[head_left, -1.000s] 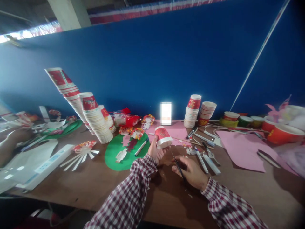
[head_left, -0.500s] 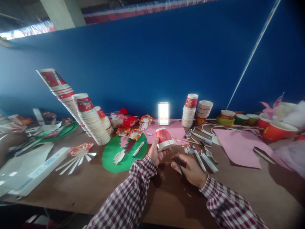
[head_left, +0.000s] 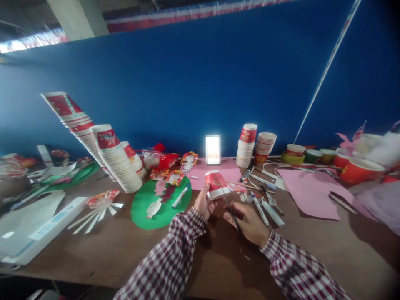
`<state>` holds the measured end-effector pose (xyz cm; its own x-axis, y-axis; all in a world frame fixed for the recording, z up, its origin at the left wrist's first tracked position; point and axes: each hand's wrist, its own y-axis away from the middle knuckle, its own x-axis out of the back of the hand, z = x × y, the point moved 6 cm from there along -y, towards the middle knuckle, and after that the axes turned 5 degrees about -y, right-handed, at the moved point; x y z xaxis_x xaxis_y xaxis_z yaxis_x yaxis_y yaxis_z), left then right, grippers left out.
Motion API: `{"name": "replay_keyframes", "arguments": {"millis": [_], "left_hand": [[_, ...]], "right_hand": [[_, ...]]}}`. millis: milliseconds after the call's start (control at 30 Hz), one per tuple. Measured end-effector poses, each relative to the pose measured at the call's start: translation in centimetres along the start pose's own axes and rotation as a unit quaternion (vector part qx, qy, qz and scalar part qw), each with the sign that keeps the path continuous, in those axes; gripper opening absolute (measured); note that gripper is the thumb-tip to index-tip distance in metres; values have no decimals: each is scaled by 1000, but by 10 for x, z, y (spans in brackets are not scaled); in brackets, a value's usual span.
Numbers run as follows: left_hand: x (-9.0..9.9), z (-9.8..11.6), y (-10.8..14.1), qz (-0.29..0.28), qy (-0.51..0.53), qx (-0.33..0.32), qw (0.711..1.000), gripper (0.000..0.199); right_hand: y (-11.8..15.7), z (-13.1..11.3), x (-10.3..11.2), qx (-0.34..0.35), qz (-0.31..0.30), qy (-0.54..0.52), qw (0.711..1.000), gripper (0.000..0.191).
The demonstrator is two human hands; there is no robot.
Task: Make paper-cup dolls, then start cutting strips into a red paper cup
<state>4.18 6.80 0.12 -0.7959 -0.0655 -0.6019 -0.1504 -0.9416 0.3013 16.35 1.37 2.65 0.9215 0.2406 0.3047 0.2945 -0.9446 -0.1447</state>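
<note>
From where I stand, not one word or number can be read. Blue-green marks (head_left: 69,104) on the leaning cup stack (head_left: 81,127), left in the frame, blur away; so do the blue print (head_left: 51,226) on the long white box (head_left: 70,211), lower left, and the emblem (head_left: 216,179) on the red-and-white cup (head_left: 216,183), centre.

A blue partition (head_left: 175,91) (pale pillar (head_left: 78,18) behind it) backs a brown table (head_left: 109,248).
</note>
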Motion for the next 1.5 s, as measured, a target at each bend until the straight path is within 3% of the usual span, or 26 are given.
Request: {"name": "replay_keyframes", "arguments": {"millis": [400,1233,1500], "left_hand": [[0,-2,-5,-21,12,-15,1000,27],[5,-6,-11,-40,17,-18,999,28],[0,-2,-8,-55,-21,-40,998,40]], "right_hand": [[0,-1,-2,-18,-4,-46,999,22],[2,-7,1,-16,9,-7,1000,23],[2,-7,0,-5,14,25,1000,22]]}}
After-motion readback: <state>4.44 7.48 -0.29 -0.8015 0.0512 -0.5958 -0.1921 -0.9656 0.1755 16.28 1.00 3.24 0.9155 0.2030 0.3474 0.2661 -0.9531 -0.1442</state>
